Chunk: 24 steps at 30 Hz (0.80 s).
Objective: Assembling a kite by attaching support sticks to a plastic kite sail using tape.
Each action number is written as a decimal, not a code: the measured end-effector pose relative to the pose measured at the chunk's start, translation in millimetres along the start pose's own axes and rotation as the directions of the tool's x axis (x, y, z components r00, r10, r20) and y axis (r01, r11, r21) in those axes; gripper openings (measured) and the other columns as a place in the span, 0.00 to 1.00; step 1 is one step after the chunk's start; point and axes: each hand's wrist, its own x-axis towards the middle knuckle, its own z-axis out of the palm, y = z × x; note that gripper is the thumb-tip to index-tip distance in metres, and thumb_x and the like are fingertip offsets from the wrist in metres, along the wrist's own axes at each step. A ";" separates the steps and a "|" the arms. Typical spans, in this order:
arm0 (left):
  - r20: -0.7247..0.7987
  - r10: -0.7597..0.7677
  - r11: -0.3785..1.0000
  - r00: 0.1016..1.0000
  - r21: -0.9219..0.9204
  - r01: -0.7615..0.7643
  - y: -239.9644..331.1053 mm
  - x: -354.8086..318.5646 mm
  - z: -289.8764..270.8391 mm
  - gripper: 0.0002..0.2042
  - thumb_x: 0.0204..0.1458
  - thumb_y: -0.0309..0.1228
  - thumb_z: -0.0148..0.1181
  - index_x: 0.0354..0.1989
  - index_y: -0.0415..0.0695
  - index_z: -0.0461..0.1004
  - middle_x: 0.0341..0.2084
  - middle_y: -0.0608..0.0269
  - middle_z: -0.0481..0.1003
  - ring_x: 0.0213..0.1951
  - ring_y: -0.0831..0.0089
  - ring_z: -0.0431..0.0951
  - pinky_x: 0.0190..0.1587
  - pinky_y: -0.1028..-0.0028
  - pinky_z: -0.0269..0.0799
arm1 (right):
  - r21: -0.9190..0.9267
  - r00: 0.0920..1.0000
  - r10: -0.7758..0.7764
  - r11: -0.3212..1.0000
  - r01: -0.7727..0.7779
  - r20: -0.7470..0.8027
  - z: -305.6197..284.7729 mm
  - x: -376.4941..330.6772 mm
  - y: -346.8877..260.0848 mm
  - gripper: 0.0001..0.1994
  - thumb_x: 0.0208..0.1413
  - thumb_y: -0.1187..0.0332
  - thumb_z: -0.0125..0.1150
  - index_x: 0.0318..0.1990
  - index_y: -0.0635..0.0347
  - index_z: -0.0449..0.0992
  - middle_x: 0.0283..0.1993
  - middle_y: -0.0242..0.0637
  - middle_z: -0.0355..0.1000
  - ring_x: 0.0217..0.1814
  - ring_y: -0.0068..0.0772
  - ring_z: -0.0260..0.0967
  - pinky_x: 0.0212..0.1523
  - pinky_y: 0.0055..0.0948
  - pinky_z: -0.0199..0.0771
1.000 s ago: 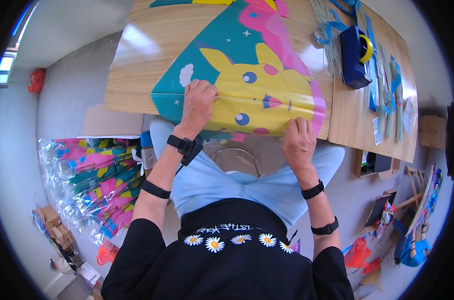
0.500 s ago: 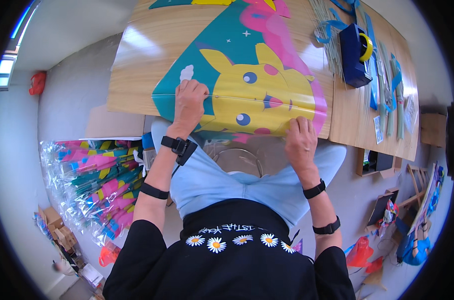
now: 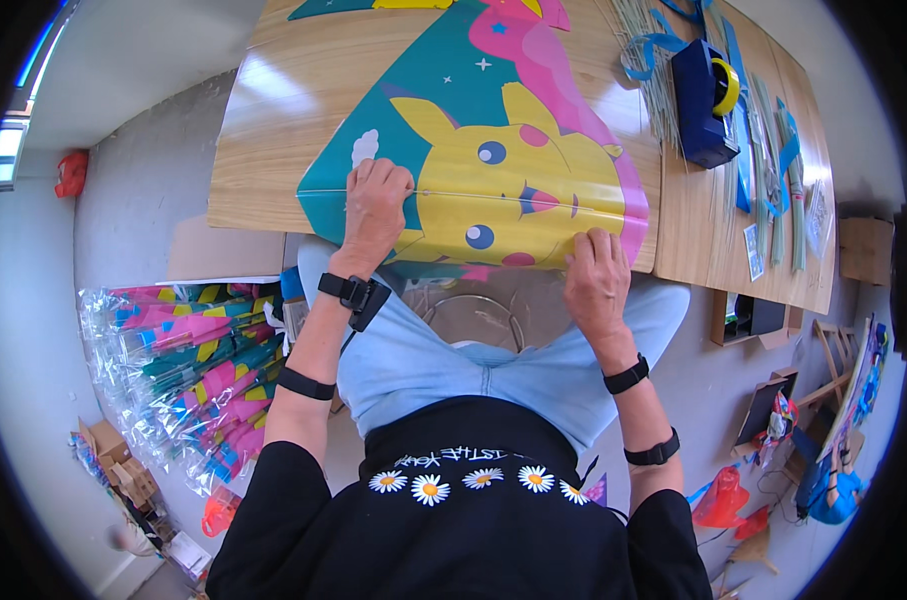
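Observation:
A glossy printed kite sail [image 3: 473, 140], teal, pink and yellow with a cartoon creature's face, lies on the wooden table and hangs over its near edge. A thin pale line, a rod or a crease, runs across it from left to right. My left hand [image 3: 376, 212] is closed on the sail's left part at this line, fingers bent down. My right hand [image 3: 598, 285] pinches the sail's near edge at the right, below the yellow face. What lies under the fingertips is hidden.
At the right of the table [image 3: 698, 235] stand a dark blue tape dispenser [image 3: 701, 105] with yellow tape, thin rods [image 3: 653, 95] and blue ribbon [image 3: 788, 155]. Plastic-wrapped colourful kites [image 3: 188, 370] are heaped at the left. A cardboard box [image 3: 865, 250] sits far right.
The whole view has shifted slightly, so the table and sail appear a little further left. Both hands keep their hold on the sail, with hardly any movement.

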 end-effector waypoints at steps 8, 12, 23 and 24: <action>-0.009 0.003 1.000 1.000 0.001 -0.003 -1.0 0.0 -0.8 0.04 0.47 0.22 0.58 0.27 0.44 0.69 0.28 0.61 0.67 0.38 0.61 0.68 0.44 0.63 0.63 | 0.002 1.000 0.004 1.000 -0.004 0.006 -0.6 0.3 -0.6 0.10 0.45 0.74 0.60 0.37 0.65 0.72 0.40 0.43 0.65 0.42 0.46 0.65 0.40 0.41 0.66; -0.015 0.004 1.000 1.000 0.001 -0.004 -2.8 -1.3 -3.1 0.05 0.46 0.21 0.59 0.27 0.45 0.70 0.28 0.62 0.67 0.38 0.60 0.68 0.44 0.63 0.63 | 0.027 0.999 0.012 1.000 -0.013 0.038 -2.3 1.2 -3.3 0.11 0.45 0.74 0.61 0.38 0.66 0.72 0.40 0.44 0.65 0.42 0.47 0.64 0.41 0.41 0.66; -0.044 -0.013 1.000 0.999 -0.017 0.012 -2.3 -4.4 3.7 0.05 0.46 0.21 0.60 0.28 0.45 0.71 0.28 0.62 0.68 0.39 0.60 0.69 0.45 0.63 0.64 | 0.030 0.962 -0.038 0.999 0.031 0.272 27.1 17.0 -29.7 0.48 0.47 0.49 0.66 0.71 0.64 0.50 0.77 0.45 0.44 0.80 0.48 0.35 0.75 0.52 0.34; -0.053 -0.019 0.999 0.998 -0.035 0.017 -2.4 -5.6 4.3 0.05 0.45 0.21 0.61 0.29 0.45 0.72 0.28 0.62 0.68 0.39 0.60 0.69 0.45 0.63 0.64 | 0.034 0.961 -0.044 0.999 0.036 0.273 28.3 17.0 -29.7 0.48 0.47 0.49 0.66 0.71 0.64 0.50 0.77 0.45 0.44 0.80 0.48 0.35 0.75 0.52 0.34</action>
